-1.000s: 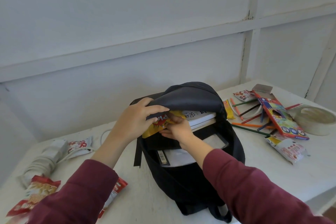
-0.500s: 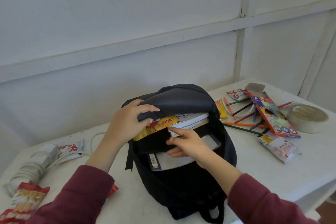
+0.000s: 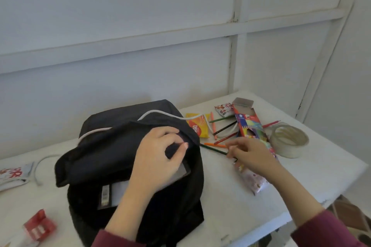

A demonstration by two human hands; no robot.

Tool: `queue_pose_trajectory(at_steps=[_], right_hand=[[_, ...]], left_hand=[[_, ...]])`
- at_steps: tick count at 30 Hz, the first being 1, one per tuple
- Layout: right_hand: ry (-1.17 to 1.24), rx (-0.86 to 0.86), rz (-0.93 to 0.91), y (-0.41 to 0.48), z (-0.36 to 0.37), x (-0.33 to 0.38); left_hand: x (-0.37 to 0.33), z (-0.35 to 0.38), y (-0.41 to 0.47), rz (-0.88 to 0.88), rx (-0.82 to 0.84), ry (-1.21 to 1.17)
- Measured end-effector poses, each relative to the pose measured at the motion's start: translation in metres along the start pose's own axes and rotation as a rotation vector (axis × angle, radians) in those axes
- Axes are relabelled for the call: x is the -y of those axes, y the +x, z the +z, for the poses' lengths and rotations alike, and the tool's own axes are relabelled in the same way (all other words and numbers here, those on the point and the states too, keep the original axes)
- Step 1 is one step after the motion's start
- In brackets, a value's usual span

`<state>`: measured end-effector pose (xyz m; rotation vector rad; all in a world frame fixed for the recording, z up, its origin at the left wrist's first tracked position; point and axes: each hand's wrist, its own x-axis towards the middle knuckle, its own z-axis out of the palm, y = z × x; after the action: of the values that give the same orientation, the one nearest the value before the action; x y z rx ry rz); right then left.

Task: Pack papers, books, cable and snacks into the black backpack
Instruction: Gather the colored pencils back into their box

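Observation:
The black backpack (image 3: 128, 158) stands in the middle of the white table. My left hand (image 3: 158, 158) grips the edge of its top flap, which lies down over the opening. Below the flap, white papers and a book with a barcode (image 3: 112, 192) show inside. A white cable (image 3: 158, 113) lies across the top of the bag and runs right towards the pencils. My right hand (image 3: 251, 155) is outside the bag, fingers loosely curled over a white snack packet (image 3: 255, 182), fingertips at the end of a dark green pencil (image 3: 213, 149). A yellow snack packet (image 3: 197, 127) lies beside the bag.
A coloured pencil box (image 3: 251, 124), several loose pencils, another snack packet (image 3: 223, 109) and a tape roll (image 3: 289, 140) lie at the right. At the left are a white-red packet (image 3: 12, 174), a cable loop (image 3: 40, 164) and a red packet (image 3: 38, 226). The table edge (image 3: 301, 210) runs near right.
My right hand came out of the bag and moved right over the pencils. The flap came down, hiding the yellow packet and books inside. The white cable now lies over the bag.

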<state>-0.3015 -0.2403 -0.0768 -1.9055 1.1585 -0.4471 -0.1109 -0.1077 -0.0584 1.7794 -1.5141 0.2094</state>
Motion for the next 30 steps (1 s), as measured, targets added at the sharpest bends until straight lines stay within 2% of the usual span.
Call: queue_pose_trajectory(at_steps=[3, 8, 12, 15, 19, 22, 25, 30], right_hand=[[-0.322, -0.131, -0.004, 0.026, -0.034, -0.026], [-0.455, -0.206, 0.018, 0.072, -0.069, -0.061], [-0.603, -0.172, 0.046, 0.105, -0.084, -0.075], [-0.652, -0.092, 0.088, 0.122, -0.088, -0.073], [-0.478, -0.051, 0.113, 0.136, -0.092, -0.071], [-0.17, -0.015, 0.081, 0.141, -0.093, -0.073], [0.109, -0.058, 0.035, 0.145, -0.091, -0.073], [0.49, -0.065, -0.041, 0.142, -0.095, -0.061]], left_hand=[[-0.036, 0.048, -0.011, 0.006, 0.088, -0.077], [-0.063, 0.118, -0.039, -0.128, 0.352, -0.082], [-0.071, 0.151, -0.053, -0.253, 0.498, -0.001], [-0.072, 0.159, -0.059, -0.247, 0.499, 0.094], [-0.072, 0.16, -0.061, -0.213, 0.455, 0.099], [-0.073, 0.161, -0.062, -0.205, 0.445, 0.108], [-0.073, 0.164, -0.063, -0.202, 0.423, 0.11], [-0.069, 0.171, -0.065, -0.247, 0.36, 0.076]])
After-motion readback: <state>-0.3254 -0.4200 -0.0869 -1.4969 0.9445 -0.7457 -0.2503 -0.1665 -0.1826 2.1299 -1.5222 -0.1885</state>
